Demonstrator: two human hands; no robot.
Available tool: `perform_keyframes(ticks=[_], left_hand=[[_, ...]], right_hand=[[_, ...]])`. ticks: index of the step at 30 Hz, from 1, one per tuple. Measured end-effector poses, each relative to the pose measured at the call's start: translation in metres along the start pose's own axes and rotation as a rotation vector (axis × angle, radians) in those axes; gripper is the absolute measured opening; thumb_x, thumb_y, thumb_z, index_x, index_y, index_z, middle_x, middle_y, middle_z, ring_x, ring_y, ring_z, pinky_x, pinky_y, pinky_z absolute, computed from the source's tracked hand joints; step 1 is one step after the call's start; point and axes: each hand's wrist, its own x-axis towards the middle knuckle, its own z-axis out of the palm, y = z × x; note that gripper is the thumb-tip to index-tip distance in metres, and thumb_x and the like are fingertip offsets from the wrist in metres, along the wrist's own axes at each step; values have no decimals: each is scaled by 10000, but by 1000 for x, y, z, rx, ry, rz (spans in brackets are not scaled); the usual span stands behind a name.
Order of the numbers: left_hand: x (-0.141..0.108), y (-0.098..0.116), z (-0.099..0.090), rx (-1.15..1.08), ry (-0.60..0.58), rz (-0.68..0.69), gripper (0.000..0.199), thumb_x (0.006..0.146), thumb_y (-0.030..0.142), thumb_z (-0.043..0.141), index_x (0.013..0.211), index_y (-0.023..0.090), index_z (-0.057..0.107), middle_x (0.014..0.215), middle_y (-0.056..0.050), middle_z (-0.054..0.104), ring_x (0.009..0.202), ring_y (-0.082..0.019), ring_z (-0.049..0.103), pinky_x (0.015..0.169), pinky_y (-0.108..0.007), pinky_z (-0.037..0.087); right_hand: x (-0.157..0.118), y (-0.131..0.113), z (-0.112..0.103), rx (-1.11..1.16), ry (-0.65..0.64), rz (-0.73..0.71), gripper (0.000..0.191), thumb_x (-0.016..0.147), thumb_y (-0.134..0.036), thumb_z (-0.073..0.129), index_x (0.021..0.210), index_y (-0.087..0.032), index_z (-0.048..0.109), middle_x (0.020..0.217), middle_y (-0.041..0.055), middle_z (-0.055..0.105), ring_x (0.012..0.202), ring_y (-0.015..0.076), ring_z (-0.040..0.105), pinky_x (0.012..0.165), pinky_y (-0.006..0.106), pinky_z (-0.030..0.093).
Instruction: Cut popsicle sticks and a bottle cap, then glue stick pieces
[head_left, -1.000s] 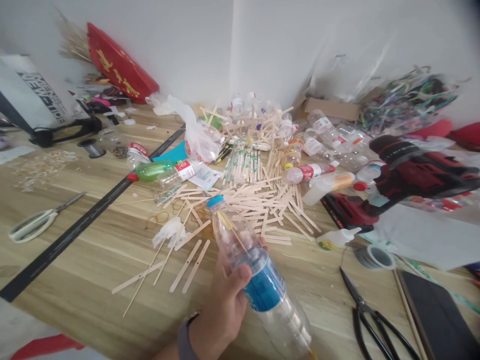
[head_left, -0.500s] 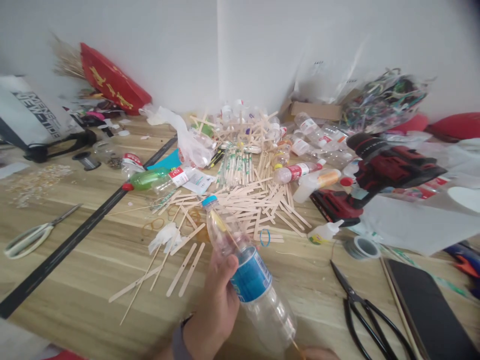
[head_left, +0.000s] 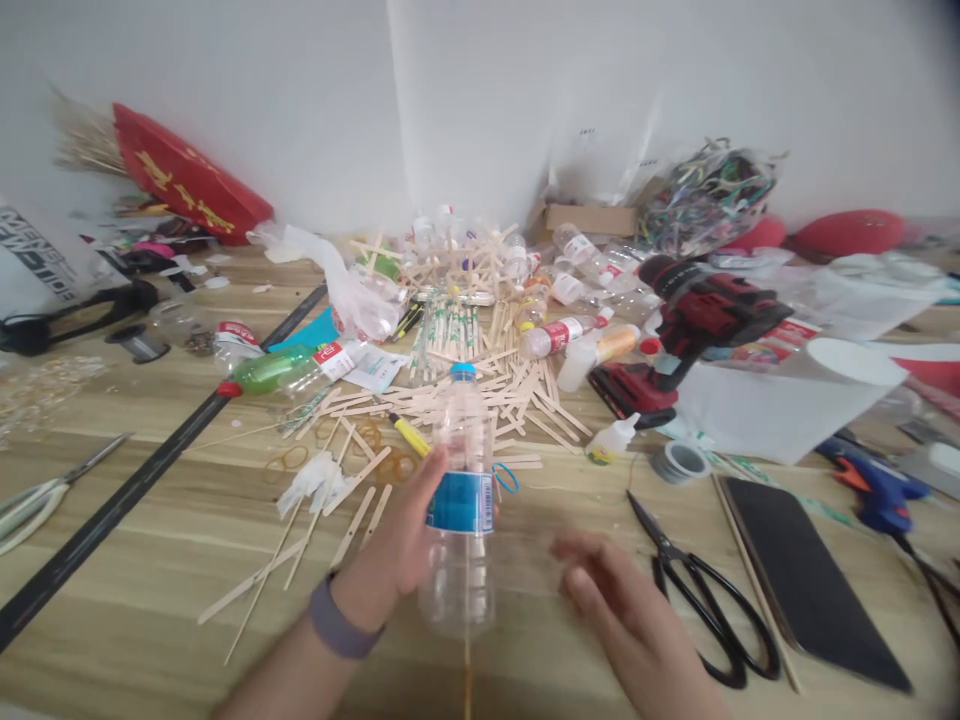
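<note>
Bottle: clear, blue label, blue cap. The bottle (head_left: 460,503) is in the left hand (head_left: 397,535), above the bench (head_left: 150,600), cap end away from the person. Contact between base and bench: cannot tell.

Possible faults, judged:
- Slip or twist. Wall looks thin and smooth; one hand alone supports it. Squeezing too hard could dent the wall; too light a hold could let it rotate.
- A thin rod (head_left: 468,660) shows at the base end and points toward the person. A knock from the right hand (head_left: 615,590), or catching the bench edge, could bend it or pull it out of line. Its fixing is not legible.
- A yellow cutter (head_left: 411,435) lies just beside the bottle, partly behind it. Lowering the bottle there could bring fingers near its tip; blade state unclear.
- Loose flat sticks (head_left: 375,400) beyond could scatter if the cap end sweeps through them.
- Black scissors (head_left: 670,552) lie near the right hand; a wide reach could snag the handles.

Pose: left hand clamped round the bottle at label height, thumb along the near side, fingers mostly hidden behind; forearm comes in from lower left. Right hand well apart from the bottle, palm turned inward, fingers loosely curled, thumb and forefinger apart, nothing seen in it; outline blurred.
</note>
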Motion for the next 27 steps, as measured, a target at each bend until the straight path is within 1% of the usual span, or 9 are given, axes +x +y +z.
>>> perform_keyframes(ticks=[1,2,3,5,7,10,15,21,27], left_hand=[[2,5,-1,38,-30,-29,399,657,214,839,1039,225,725,1000,-111,744,1117,-400,609,824,-443,526],[3,10,-1,132,-89,-46,423,635,171,845,1038,228,728,1039,-106,737,1175,-389,575,866,-422,514],[3,14,0,196,-122,-34,455,592,123,859,1015,234,735,1093,-100,724,1241,-380,523,907,-398,496],[3,18,4,249,-163,-37,436,581,125,863,981,246,740,1150,-86,706,1291,-367,475,935,-376,478],[1,20,8,258,-194,-86,332,669,267,830,986,230,739,1124,-95,713,1205,-358,553,899,-385,492],[-1,22,13,270,-271,-207,402,710,420,787,1042,202,725,1042,-88,729,972,-284,670,798,-336,513],[-3,29,13,225,-304,-340,422,641,451,815,973,204,735,808,-56,733,668,-194,672,590,-259,494],[-4,33,5,193,-330,-384,515,610,476,827,1008,178,693,848,-99,738,650,-203,689,570,-260,503],[-7,39,-10,168,-209,-357,490,627,441,839,1005,171,685,834,-97,743,665,-207,697,608,-280,529]], right_hand=[[10,-9,5,169,-25,49,497,643,-624,760,937,-231,685,908,64,661,716,183,549,595,278,442],[18,-17,10,240,-69,72,553,633,-609,777,1027,-236,669,972,69,657,733,185,564,607,289,457],[25,-23,17,287,-99,84,570,653,-601,768,1077,-236,659,961,61,651,722,176,570,609,292,464],[34,-31,28,379,-179,126,497,673,-527,791,1028,-196,683,821,28,620,621,128,528,581,271,443],[35,-35,35,460,-226,157,396,660,-474,816,880,-168,693,726,-6,562,548,82,453,548,239,406],[32,-35,33,555,-236,178,358,634,-438,843,711,-162,629,692,-26,514,539,59,398,527,206,360],[28,-34,19,600,-204,151,367,638,-419,849,657,-176,574,666,-23,506,540,72,367,515,212,332],[22,-27,-7,554,-133,94,358,679,-441,820,660,-191,564,578,-49,407,514,84,310,482,230,278],[5,-11,-56,390,29,98,353,684,-474,809,682,-203,583,561,-50,386,509,90,319,485,250,276]])
